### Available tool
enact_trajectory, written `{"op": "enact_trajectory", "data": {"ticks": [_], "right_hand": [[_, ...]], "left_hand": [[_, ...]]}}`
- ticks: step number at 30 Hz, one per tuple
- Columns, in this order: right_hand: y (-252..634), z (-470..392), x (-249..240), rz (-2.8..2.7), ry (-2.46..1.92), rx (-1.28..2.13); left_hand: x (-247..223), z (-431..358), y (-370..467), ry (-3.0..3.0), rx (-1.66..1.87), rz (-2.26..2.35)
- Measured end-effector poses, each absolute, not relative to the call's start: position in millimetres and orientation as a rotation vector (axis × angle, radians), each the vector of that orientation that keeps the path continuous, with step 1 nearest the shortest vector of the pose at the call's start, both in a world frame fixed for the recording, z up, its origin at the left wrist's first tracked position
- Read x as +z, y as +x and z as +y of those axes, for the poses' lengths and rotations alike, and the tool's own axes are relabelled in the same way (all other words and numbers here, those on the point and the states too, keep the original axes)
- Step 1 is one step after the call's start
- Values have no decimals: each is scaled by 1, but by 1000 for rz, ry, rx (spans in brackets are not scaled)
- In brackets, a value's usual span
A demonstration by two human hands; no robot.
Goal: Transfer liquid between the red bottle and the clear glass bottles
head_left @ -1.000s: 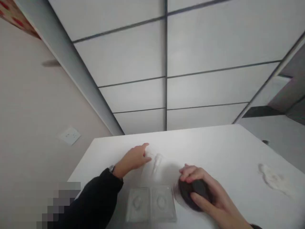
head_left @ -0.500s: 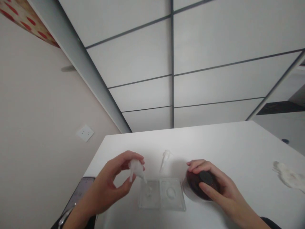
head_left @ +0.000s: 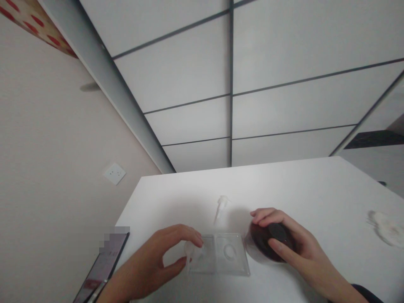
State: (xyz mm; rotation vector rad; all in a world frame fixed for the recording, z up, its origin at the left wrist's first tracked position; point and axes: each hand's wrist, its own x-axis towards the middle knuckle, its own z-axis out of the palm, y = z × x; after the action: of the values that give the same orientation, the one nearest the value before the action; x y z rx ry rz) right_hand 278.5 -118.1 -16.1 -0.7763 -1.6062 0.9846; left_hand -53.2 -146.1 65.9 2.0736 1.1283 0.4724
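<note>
My left hand (head_left: 166, 259) is closed, with thumb and fingers around a small translucent white plastic piece (head_left: 189, 249). It is low over the left side of a clear plastic tray (head_left: 232, 269) with two compartments, and the fingertips partly hide the piece. In the tray's right compartment a clear round shape (head_left: 229, 252) shows. Beside the tray, my right hand (head_left: 293, 240) is wrapped over a dark reddish-brown rounded container (head_left: 263, 240) with a black knob (head_left: 277, 231) on top. Behind the tray lies a white pump-like piece (head_left: 221, 206) with a thin stem.
On the white table (head_left: 284, 181), a phone (head_left: 105, 261) lies at the left edge beside my wrist. A whitish, irregular object (head_left: 389, 229) rests at the far right. White panelled doors (head_left: 189, 84) rise behind the table, and a wall socket (head_left: 115, 174) is on the left.
My left hand has lowered and moved right, bringing the white plastic piece from above the tray's left edge down to its left compartment. My right hand keeps its hold on the container.
</note>
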Motion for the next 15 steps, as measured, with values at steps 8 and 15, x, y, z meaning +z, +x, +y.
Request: {"op": "enact_trajectory", "data": {"ticks": [8,15], "right_hand": [[278,-119,-16,-1592,-761,1030],[277,-118,-20,-1572,-733,1048]], "left_hand": [[53,-148,-62,2110,188,1212],[73,-89,-48,2236,347,1376]]}}
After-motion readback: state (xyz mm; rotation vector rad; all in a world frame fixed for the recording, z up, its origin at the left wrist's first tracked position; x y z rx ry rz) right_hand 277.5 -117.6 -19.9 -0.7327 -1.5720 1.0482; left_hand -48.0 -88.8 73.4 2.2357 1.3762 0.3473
